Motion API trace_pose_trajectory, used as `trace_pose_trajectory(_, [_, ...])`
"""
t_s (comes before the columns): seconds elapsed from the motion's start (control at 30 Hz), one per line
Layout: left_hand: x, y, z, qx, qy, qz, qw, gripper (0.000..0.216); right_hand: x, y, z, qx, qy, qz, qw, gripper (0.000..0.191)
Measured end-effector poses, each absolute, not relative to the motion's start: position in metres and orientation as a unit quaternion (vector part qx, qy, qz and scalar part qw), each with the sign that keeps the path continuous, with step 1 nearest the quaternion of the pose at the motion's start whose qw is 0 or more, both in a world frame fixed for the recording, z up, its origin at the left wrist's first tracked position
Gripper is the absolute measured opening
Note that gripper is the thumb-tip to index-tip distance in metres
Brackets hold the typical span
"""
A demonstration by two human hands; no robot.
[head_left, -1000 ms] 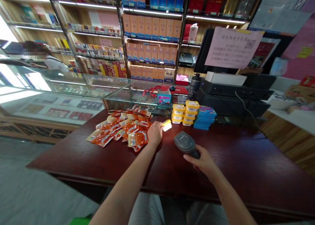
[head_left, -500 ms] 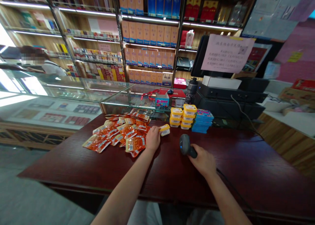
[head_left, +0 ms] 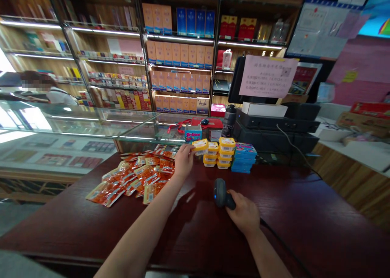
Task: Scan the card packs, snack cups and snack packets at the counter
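Observation:
My left hand (head_left: 183, 161) holds a small yellow-lidded tub (head_left: 200, 146) right beside the two stacks of the same yellow tubs (head_left: 219, 152) at the back of the dark red counter (head_left: 304, 213). My right hand (head_left: 244, 215) grips a black barcode scanner (head_left: 220, 193), its head pointing left and down, close to the counter top. A cable (head_left: 286, 249) trails from it to the right. Orange snack packets (head_left: 134, 176) lie spread left of my left arm.
A pile of blue packs (head_left: 244, 157) stands right of the tubs. Behind are a till with a monitor (head_left: 274, 119), a dark bottle (head_left: 228, 121) and a glass display case (head_left: 91, 123). Shelves of cartons fill the wall. Another person (head_left: 39, 87) is at far left.
My left hand has carried the yellow tub away from the scanner, up and back to the stacks. My right hand has lowered the scanner towards the counter.

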State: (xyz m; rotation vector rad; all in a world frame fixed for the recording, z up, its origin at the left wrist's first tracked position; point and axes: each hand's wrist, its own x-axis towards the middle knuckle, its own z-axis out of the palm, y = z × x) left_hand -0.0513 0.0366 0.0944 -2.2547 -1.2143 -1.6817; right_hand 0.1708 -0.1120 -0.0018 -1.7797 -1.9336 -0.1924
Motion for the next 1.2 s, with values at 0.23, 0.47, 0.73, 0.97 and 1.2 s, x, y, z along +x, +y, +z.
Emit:
trace_pose_trajectory(0.23, [-0.016,0.084,0.125,-0.764,-0.378,-0.522,0.033,0.011,0.172,-0.109,-0.007,-0.656,-0.708,-0.065,0.255,0.039])
trace_pose_trajectory(0.47, [-0.003,0.097,0.111,-0.785,-0.404,-0.470,0.026,0.015,0.171,-0.109,-0.003,-0.662,-0.705,-0.051,0.248,0.038])
trace_pose_trajectory(0.73, [0.004,0.090,0.108,-0.779,-0.430,-0.456,0.027,0.023,0.173,-0.109,-0.001,-0.664,-0.705,-0.051,0.244,0.038])
trace_pose_trajectory(0.97, [-0.013,0.044,0.070,-0.789,-0.435,-0.431,0.061,0.032,0.175,-0.112,-0.006,-0.658,-0.702,-0.074,0.262,0.035])
trace_pose_trajectory(1.2, [-0.068,-0.001,0.045,-0.701,-0.617,-0.333,0.130,0.026,0.177,-0.116,-0.007,-0.654,-0.708,-0.070,0.258,0.035])
